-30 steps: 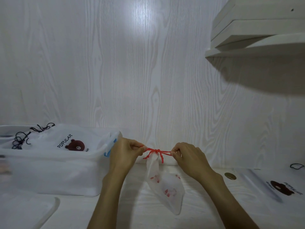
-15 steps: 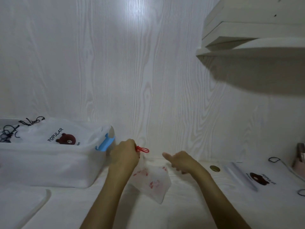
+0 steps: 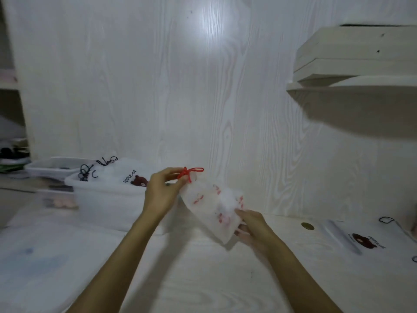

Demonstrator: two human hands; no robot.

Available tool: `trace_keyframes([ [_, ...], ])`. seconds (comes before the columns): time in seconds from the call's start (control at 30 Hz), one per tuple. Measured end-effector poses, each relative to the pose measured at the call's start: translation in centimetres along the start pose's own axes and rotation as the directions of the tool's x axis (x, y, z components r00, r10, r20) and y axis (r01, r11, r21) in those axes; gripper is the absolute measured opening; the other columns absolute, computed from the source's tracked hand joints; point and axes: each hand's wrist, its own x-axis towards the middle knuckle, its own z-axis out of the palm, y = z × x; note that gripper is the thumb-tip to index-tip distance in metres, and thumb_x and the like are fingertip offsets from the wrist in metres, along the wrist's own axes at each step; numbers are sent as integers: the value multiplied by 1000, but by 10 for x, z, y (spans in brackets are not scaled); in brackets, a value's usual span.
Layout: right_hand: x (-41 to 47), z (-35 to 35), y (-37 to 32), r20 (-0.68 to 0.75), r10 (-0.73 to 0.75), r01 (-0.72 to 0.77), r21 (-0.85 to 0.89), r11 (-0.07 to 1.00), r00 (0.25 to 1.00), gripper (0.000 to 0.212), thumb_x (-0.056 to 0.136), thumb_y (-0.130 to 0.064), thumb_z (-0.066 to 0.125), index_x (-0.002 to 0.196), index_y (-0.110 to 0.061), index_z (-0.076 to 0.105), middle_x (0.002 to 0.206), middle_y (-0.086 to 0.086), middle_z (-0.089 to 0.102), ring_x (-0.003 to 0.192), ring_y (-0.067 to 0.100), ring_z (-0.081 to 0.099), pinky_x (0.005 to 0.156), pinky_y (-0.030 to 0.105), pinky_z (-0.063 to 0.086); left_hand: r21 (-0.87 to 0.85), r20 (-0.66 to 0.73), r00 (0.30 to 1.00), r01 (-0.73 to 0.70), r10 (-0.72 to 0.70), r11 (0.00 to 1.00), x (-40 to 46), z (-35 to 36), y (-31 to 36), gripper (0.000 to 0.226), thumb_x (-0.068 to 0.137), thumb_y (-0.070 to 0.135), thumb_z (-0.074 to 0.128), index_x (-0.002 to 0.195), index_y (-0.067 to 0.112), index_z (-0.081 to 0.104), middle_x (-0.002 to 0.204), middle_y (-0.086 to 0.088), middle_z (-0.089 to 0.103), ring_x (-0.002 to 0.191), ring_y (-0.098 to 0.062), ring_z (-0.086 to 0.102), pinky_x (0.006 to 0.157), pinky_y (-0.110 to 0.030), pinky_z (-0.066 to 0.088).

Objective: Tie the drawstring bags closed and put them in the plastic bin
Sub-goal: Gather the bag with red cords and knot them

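Note:
A translucent white drawstring bag (image 3: 212, 208) with red prints is held above the table, its neck cinched by a red cord (image 3: 190, 172) tied in a knot. My left hand (image 3: 162, 193) grips the neck just below the knot. My right hand (image 3: 252, 229) holds the bag's bottom corner between fingers and thumb. The clear plastic bin (image 3: 106, 199) stands to the left of my left hand and holds a white bear-print bag (image 3: 128, 175) with black cords. Another bear-print bag (image 3: 361, 238) lies flat on the table at the right.
A coin-like gold disc (image 3: 307, 226) lies on the table near the right bag. A white shelf (image 3: 361, 64) juts from the wall at upper right. A flat translucent lid (image 3: 33, 256) lies at the left front. Clutter and a tray (image 3: 52, 168) sit behind the bin.
Both hands pulled the red cord tight, then my right hand let go of it and moved down to take the bag's bottom. My left hand kept the neck and tilted the bag sideways.

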Motion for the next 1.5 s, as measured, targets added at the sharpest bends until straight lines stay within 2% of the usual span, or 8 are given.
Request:
trace_keyframes([
  [0.17,-5,65,-45,104,-138,136,26,990,985,26,96,-14,52,118,-1,53,114,17,64,94,24,66,69,27,57,-214,-229,970,33,-83,976,13,-66,7,17,88,12,65,105,16,67,92,-5,69,77,-9,67,57,-19,54],
  [0.37,20,151,-93,238,-148,118,137,984,960,25,95,-12,52,115,2,55,116,17,63,107,28,61,87,33,52,-305,-354,911,103,-213,947,75,-124,9,25,88,13,66,113,8,66,101,-12,68,90,-23,63,76,-31,54],
  [0.53,50,180,-81,126,-268,288,-610,739,955,56,95,-28,50,143,-10,29,144,10,41,127,27,46,102,33,38,471,-449,891,299,-66,830,99,-146,-17,43,99,32,44,140,19,44,150,-13,36,135,-35,34,109,-48,29],
  [0.8,63,199,-53,468,-417,605,-737,302,779,49,100,-35,37,147,-31,26,151,-2,34,140,22,29,116,43,16,754,-99,983,-25,152,656,97,-146,-61,54,96,33,49,146,26,32,154,-2,28,133,-30,39,103,-48,37],
  [1.0,69,213,-61,560,-59,562,-814,144,826,40,98,-43,34,136,-43,44,148,-5,40,138,22,33,116,51,-2,682,-109,811,-360,575,637,108,-146,-37,40,91,29,36,124,24,59,136,2,51,123,-20,44,100,-41,36],
  [1.1,72,216,-64,527,15,524,-847,87,850,46,95,-52,35,135,-36,49,148,-3,40,137,24,34,116,49,3,876,243,935,-326,258,356,125,-154,-39,36,95,36,41,125,31,60,138,8,53,125,-18,47,102,-35,34],
  [1.2,77,217,-63,431,54,431,-902,12,901,70,89,-66,36,139,-19,45,147,5,41,134,28,36,116,46,9,961,220,966,-191,-133,199,122,-166,-50,36,97,39,40,131,36,54,138,1,55,123,-23,50,102,-30,36],
  [1.5,78,207,-64,387,-54,390,-919,52,920,42,92,-42,48,123,-16,58,132,4,54,126,26,44,109,40,22,811,141,871,171,-470,560,113,-170,-79,40,94,38,50,134,34,51,147,6,43,132,-21,40,113,-34,27],
])
